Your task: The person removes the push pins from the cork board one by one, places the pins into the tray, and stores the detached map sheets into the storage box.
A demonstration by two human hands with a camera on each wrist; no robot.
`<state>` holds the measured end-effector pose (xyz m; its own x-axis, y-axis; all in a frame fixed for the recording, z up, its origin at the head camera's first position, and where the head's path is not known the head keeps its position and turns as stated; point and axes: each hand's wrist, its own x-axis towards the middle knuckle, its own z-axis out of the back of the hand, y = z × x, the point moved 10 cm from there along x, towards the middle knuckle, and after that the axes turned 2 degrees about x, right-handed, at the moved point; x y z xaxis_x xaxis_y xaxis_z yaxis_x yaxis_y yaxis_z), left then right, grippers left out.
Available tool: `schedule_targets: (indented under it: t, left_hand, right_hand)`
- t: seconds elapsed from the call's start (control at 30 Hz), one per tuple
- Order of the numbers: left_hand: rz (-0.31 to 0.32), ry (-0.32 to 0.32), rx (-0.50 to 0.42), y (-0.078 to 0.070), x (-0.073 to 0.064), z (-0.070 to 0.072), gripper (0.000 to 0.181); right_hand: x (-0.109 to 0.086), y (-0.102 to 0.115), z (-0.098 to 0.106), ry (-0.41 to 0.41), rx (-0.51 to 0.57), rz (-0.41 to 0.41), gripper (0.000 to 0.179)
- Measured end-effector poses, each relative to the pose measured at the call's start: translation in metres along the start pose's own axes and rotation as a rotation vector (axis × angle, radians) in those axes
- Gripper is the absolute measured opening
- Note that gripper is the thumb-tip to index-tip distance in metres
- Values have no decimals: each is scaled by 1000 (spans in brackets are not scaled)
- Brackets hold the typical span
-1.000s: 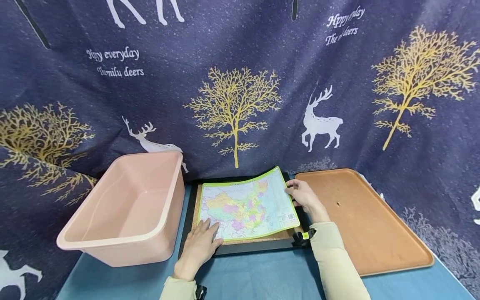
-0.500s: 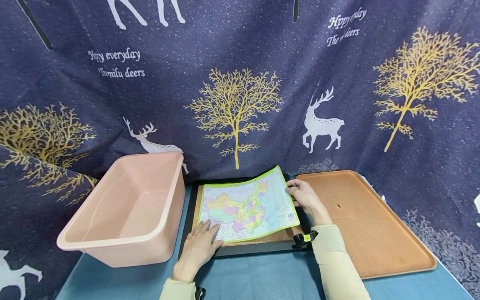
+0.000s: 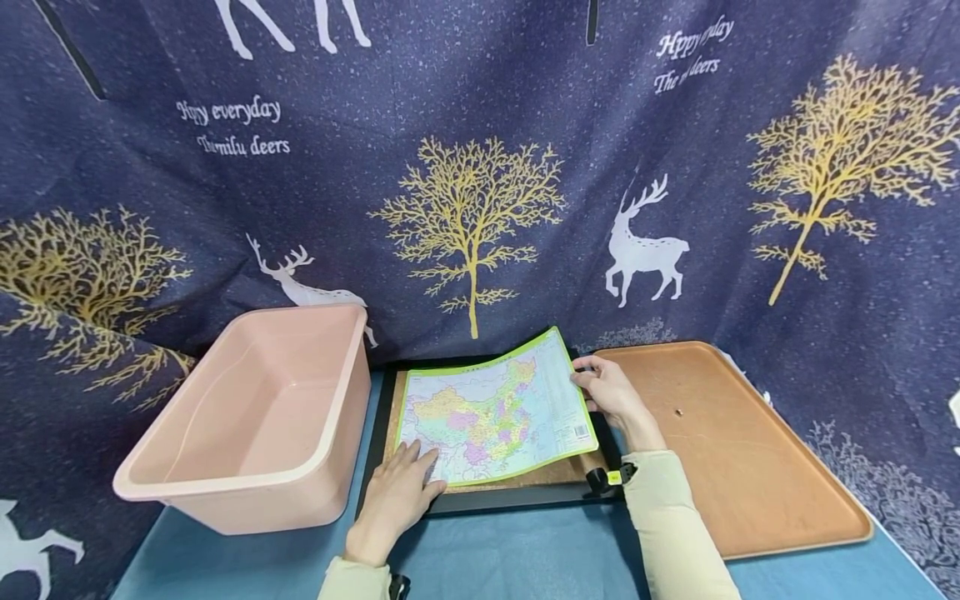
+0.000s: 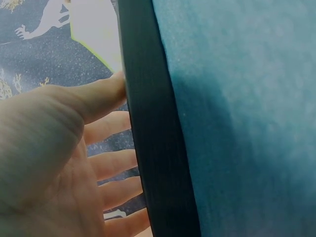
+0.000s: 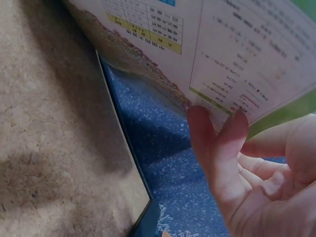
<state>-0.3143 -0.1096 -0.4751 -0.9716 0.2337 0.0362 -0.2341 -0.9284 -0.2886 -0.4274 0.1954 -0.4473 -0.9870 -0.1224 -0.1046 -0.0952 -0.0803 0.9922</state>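
A map sheet (image 3: 472, 417) with a lime-green border lies over a black-framed cork board (image 3: 517, 498). My left hand (image 3: 401, 492) rests on the sheet's lower left corner, fingers spread. In the left wrist view, that hand (image 4: 64, 148) is beside the dark frame edge (image 4: 155, 128). At the sheet's right edge, my right hand (image 3: 613, 396) pinches the paper and holds that side up, so it curves away from the board. The right wrist view shows the fingertips of this hand (image 5: 256, 168) at the raised sheet (image 5: 237, 54), with bare cork (image 5: 59, 138) below.
A pink plastic basin (image 3: 247, 400) stands left of the board. On the right lies a brown tray (image 3: 735, 467) bearing one tiny gold-coloured item (image 3: 678, 412). Blue cloth (image 3: 517, 550) covers the table, and a dark deer-print curtain (image 3: 480, 100) hangs behind.
The sheet's upper right corner has risen slightly. Both hands stay almost where they were.
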Motion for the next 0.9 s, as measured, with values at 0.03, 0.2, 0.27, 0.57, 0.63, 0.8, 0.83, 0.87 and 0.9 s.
schedule_targets:
  t: [0.03, 0.2, 0.27, 0.57, 0.63, 0.8, 0.83, 0.87, 0.9]
  left_hand:
    - [0, -3, 3, 0, 0, 0, 49]
    - [2, -11, 5, 0, -1, 1, 49]
    - [0, -15, 9, -1, -1, 2, 49]
    - [9, -20, 31, -1, -3, 10, 49]
    - [-1, -33, 33, -4, -4, 13, 48]
    - [-51, -93, 27, -15, -9, 28, 46]
    - [-63, -110, 28, -17, -10, 31, 46]
    - [-73, -127, 31, -20, -11, 35, 46]
    - [-85, -150, 44, -22, -12, 39, 46]
  right_hand:
    - [0, 0, 0, -1, -2, 2, 28]
    - [-2, 3, 0, -4, -20, 5, 29]
    - [-3, 5, 0, -9, -22, 6, 29]
    - [-6, 12, -3, -25, -14, 8, 30]
    - [-6, 13, -3, -25, -16, 12, 29]
    - [-7, 18, -4, -31, -3, 35, 28]
    - [-7, 19, -4, -31, 1, 41, 28]
    - [-8, 20, -4, -34, 10, 45, 27]
    - [-8, 21, -4, -34, 14, 49, 27]
